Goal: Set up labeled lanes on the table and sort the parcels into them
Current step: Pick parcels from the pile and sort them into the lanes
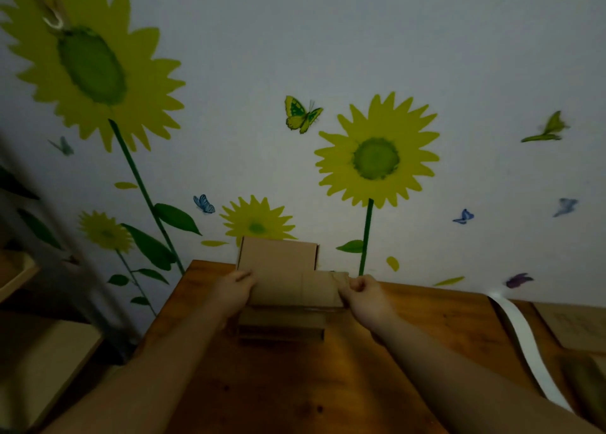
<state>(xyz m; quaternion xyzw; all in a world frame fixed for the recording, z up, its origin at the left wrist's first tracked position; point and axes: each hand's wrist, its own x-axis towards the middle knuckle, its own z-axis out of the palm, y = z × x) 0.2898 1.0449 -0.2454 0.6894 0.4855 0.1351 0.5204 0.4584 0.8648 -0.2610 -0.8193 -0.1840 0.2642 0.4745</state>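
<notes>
Cardboard parcel (285, 276): at table's (295, 384) far edge, over stack of flat boxes (282, 323); contact with stack unclear. Left hand (234, 291) grips parcel's left side; right hand (364, 297) pinches right corner flap.

Risk: flap may bend or tear under pinch; parcel could then tilt, drop behind table or knock stack askew.

Parcel: matte brown corrugated board, stepped rectangular outline.

Table: glossy orange-brown wood, knotted.

White strip (524, 341), table's right part: thin, smooth, curving.
</notes>
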